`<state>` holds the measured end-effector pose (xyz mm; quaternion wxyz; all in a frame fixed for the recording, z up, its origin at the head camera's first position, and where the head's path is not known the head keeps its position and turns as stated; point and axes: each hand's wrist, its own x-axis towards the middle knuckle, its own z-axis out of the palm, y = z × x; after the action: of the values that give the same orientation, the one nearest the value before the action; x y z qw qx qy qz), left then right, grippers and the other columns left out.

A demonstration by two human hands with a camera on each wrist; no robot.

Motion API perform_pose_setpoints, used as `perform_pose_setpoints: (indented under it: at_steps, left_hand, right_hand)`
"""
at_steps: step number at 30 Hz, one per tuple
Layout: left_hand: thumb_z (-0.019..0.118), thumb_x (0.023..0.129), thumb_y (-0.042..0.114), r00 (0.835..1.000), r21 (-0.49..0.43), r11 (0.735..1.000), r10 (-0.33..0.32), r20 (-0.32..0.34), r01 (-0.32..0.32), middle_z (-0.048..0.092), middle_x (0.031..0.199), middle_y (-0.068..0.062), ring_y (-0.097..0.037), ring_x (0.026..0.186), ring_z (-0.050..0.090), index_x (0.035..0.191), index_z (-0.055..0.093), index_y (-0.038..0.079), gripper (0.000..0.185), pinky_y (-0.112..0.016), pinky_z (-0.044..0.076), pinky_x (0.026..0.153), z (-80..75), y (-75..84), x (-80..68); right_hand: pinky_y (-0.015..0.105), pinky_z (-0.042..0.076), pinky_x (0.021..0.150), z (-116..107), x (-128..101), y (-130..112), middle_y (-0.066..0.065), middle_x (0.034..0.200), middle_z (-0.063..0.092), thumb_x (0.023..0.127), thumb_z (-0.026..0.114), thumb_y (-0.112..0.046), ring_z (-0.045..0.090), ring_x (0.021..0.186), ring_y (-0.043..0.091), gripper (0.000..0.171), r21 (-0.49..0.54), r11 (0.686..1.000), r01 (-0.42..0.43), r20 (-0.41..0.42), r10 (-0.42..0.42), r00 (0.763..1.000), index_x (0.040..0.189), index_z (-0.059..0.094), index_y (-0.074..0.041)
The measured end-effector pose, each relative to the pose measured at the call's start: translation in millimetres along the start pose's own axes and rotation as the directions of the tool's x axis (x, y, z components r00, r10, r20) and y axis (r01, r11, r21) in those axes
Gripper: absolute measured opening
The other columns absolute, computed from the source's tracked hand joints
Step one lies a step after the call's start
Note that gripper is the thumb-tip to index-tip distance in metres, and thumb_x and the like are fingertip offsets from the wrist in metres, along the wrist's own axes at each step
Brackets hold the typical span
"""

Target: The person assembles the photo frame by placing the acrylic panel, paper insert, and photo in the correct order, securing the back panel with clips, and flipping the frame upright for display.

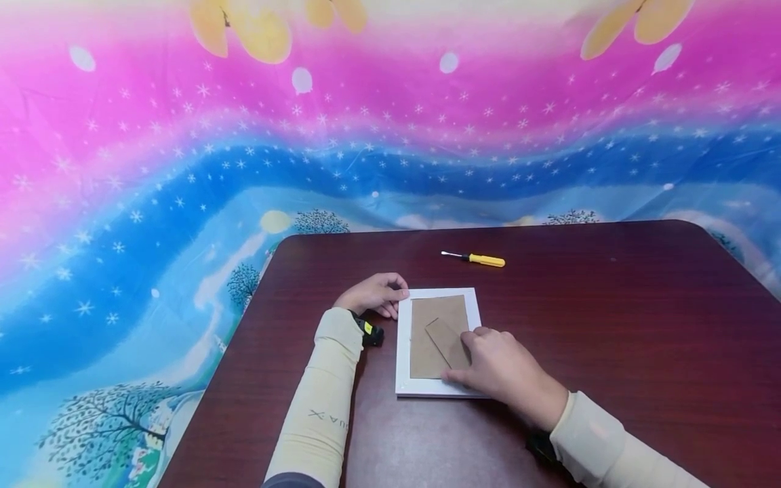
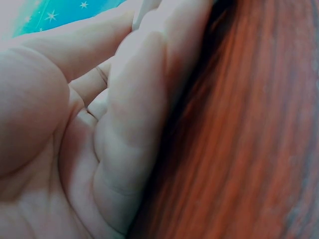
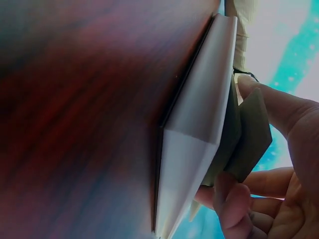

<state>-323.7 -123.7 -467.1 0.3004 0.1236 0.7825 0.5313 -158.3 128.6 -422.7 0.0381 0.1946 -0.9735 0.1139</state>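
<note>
A white picture frame (image 1: pixel 403 346) lies face down on the dark red-brown table. Its brown backing board (image 1: pixel 427 308) sits within the frame, carrying a slanted stand flap (image 1: pixel 441 341). My left hand (image 1: pixel 378 295) pinches the far left corner of the frame between thumb and fingers. Over the near right part, my right hand (image 1: pixel 503 366) grips the backing board, thumb near its lower edge and fingers at its right side. From the right wrist view, the stand flap (image 3: pixel 253 134) tilts out from the board between thumb and curled fingers.
A screwdriver (image 1: pixel 485 260) with a yellow handle lies beyond the frame, its tip to the left. Behind the table (image 1: pixel 610 312) hangs a colourful printed cloth (image 1: pixel 390 122). Each wrist bears a black camera, the left one (image 1: pixel 369 333) close beside the frame.
</note>
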Motion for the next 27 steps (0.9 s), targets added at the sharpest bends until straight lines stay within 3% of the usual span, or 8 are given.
perform_pose_setpoints:
  at_steps: [10,23,27]
  left_hand:
    - [0.063,0.097,0.022,1.0,-0.005,1.0,-0.001,0.006,0.001,0.062,0.077,-0.016,-0.025,0.061,0.066,0.109,0.058,0.007,0.019,-0.031,0.055,0.054,0.4,1.4,-0.5]
    - [0.065,0.096,0.025,1.0,0.016,1.0,0.014,0.001,-0.014,0.063,0.078,-0.016,-0.026,0.062,0.067,0.108,0.059,0.008,0.021,-0.033,0.056,0.056,0.7,-5.6,0.9]
    - [0.065,0.096,0.025,1.0,0.019,1.0,0.024,-0.002,-0.024,0.063,0.078,-0.016,-0.026,0.062,0.067,0.108,0.059,0.008,0.021,-0.033,0.056,0.055,-0.1,-4.3,1.4]
  right_hand:
    - [0.034,0.047,0.054,2.1,-2.6,-0.2,0.0,0.072,0.053,0.068,0.08,-0.055,0.051,0.057,0.016,0.055,-0.017,0.999,0.04,-0.026,-0.041,0.999,0.091,0.069,-0.006]
    - [0.034,0.049,0.057,3.1,-3.9,0.8,0.005,0.088,0.056,0.068,0.081,-0.055,0.053,0.059,0.018,0.057,-0.003,1.0,-0.01,0.02,0.01,1.0,0.097,0.071,-0.006]
    - [0.034,0.047,0.052,2.3,-4.2,0.9,0.004,0.088,0.055,0.067,0.081,-0.056,0.051,0.056,0.017,0.057,-0.026,1.0,-0.014,0.008,0.015,1.0,0.096,0.072,-0.008]
